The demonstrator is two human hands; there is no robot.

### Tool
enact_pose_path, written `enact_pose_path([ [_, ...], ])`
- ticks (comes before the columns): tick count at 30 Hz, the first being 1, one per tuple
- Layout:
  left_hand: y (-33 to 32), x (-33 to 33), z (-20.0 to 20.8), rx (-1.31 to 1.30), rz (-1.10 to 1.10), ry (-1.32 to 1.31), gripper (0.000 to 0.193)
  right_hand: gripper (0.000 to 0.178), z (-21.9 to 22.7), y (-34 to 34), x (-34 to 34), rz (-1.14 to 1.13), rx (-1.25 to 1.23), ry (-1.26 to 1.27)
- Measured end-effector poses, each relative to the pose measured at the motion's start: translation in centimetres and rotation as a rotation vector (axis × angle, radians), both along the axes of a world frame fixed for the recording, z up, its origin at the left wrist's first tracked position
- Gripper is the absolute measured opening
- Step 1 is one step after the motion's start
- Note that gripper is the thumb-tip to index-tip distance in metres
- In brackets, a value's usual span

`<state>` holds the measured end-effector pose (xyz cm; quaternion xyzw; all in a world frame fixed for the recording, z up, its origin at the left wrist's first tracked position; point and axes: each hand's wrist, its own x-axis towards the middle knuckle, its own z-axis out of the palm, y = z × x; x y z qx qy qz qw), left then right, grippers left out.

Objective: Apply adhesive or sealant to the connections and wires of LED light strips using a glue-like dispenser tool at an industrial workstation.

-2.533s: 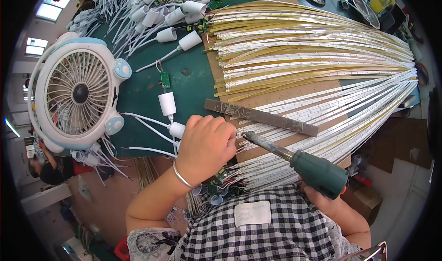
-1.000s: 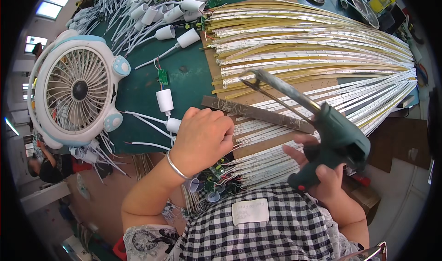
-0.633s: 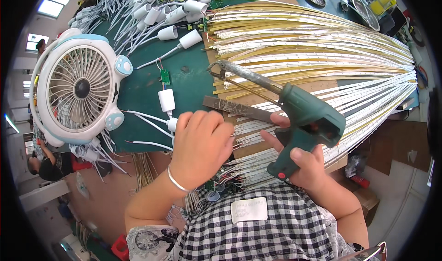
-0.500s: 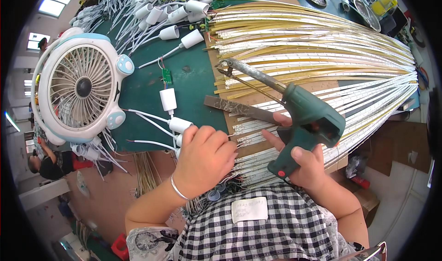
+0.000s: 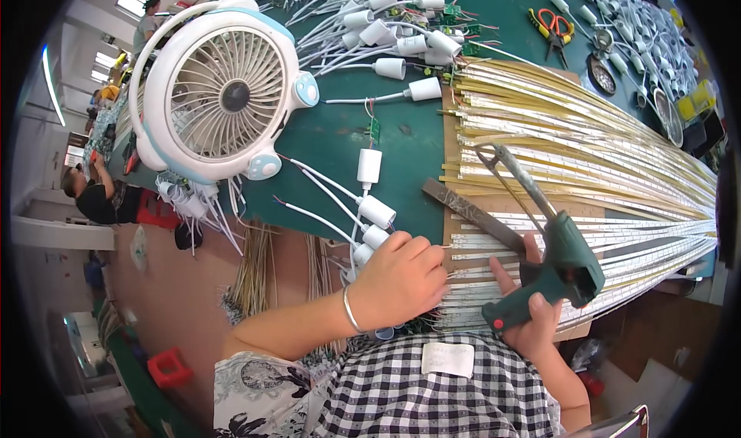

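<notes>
My right hand [image 5: 532,324] grips the handle of a green soldering gun [image 5: 571,264], whose long metal barrel points up and to the far left, with a thin rod alongside. My left hand [image 5: 403,282] is closed with curled fingers at the near left ends of the white LED strips [image 5: 525,249]; what sits in its fingertips is hidden. Just beyond that hand lie white cylindrical sockets [image 5: 377,211] with white cables. Another white socket [image 5: 370,166], wired to a small green circuit board [image 5: 375,131], lies farther off. A flat dark metal bar [image 5: 475,214] rests across the strips.
A white and blue fan [image 5: 235,96] stands at the left of the green table [image 5: 332,141]. Piled sockets [image 5: 378,33] lie at the back. Orange-handled pliers [image 5: 552,30] and a small round dish [image 5: 602,75] are at the far right. Another person [image 5: 96,199] is at the left.
The whole view has swung left, so the fan, table and strips appear farther right. The soldering gun stays in my right hand, and my left hand keeps its curled pose by the strip ends.
</notes>
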<state>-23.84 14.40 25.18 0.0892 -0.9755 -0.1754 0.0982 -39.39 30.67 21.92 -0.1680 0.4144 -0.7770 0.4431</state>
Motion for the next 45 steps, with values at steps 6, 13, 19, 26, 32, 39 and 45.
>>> enact_pose_path([
  [6,-10.7,-2.0,0.9,-0.167,0.491,0.369,0.023,0.076,0.4,0.3,0.1,-0.111,-0.043,-0.103],
  [13,-18.9,-2.9,-1.2,0.213,0.765,-0.199,0.038,0.073,0.7,2.0,-0.9,-0.134,-0.068,-0.058],
  [19,-18.6,-2.6,-2.5,0.985,0.709,0.207,0.02,0.076,0.9,2.1,-1.0,-0.197,-0.022,-0.065],
  [26,-17.8,-3.8,0.3,1.386,0.544,0.566,0.011,0.073,0.9,2.0,-0.9,-0.149,-0.059,-0.067],
  [32,-16.5,-7.2,11.9,-0.077,0.054,0.899,0.011,0.075,1.1,2.0,-0.9,-0.192,-0.017,0.005],
  [39,-8.8,-5.7,3.9,-0.547,-0.189,0.162,0.004,0.076,1.4,1.9,-0.6,-0.211,-0.009,0.037],
  [45,-6.1,-1.4,0.1,0.103,0.055,0.119,0.01,0.074,0.7,2.6,-1.2,-0.206,-0.02,0.018],
])
